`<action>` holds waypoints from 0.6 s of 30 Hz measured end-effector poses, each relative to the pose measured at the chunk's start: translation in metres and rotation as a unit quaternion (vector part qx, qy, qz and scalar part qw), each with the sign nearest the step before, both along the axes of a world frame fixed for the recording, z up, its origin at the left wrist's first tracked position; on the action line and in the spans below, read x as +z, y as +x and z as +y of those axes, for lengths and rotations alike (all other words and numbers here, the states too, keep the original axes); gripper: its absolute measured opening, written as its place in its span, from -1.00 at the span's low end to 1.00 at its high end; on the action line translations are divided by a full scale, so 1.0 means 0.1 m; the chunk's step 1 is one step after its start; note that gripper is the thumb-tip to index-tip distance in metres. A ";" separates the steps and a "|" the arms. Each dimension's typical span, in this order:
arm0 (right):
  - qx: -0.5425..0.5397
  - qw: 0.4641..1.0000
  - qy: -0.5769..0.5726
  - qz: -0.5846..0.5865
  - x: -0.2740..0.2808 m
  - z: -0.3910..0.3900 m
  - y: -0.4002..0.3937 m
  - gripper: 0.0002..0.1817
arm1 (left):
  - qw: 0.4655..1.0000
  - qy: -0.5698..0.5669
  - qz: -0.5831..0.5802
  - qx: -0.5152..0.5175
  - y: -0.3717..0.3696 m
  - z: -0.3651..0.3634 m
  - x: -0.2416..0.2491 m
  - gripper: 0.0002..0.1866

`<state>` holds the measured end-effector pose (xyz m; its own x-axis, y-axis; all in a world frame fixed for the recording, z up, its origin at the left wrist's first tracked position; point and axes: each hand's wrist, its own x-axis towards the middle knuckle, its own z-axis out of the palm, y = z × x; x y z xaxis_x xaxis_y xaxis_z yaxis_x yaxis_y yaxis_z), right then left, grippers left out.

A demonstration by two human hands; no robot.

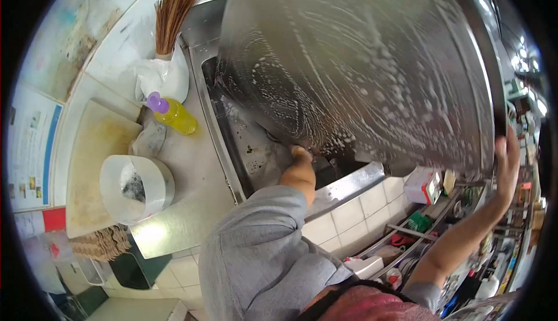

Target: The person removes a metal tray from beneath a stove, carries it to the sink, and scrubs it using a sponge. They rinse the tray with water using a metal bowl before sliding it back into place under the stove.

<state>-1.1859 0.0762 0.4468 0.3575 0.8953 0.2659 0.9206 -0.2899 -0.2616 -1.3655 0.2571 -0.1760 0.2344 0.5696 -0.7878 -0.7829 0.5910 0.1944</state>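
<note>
A large metal sheet, streaked with white suds, stands tilted over a metal sink. At its lower edge, above the basin, my left hand is closed on the sheet, its fingers partly hidden. My right hand grips the rim at the sheet's lower right corner, fingers pointing up along the outer side. Much of the basin lies hidden behind the sheet.
Left of the sink, a counter holds a yellow bottle with a purple top, a white tub, a cutting board and a bristle brush in white plastic. Cluttered shelves stand at the lower right.
</note>
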 end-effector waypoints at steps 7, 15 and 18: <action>0.130 0.991 0.030 -0.018 0.09 0.77 -0.23 -0.47 | 0.976 -0.147 0.163 -0.015 -0.32 0.67 1.61 -0.42; 0.133 0.989 0.001 -0.065 0.37 0.87 -0.79 -0.40 | 0.616 0.424 0.647 0.150 -0.44 0.97 3.54 -0.46; 0.182 0.980 -0.005 -0.085 0.33 1.25 -0.80 -0.45 | 0.407 0.629 0.627 0.213 -0.14 0.45 3.53 -0.43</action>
<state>-1.2661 0.2010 0.4796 -0.0343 0.9581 0.2842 0.9936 0.0633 -0.0937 -1.3793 0.3019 0.1773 -0.2339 0.4857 0.8423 0.4199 -0.7309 0.5380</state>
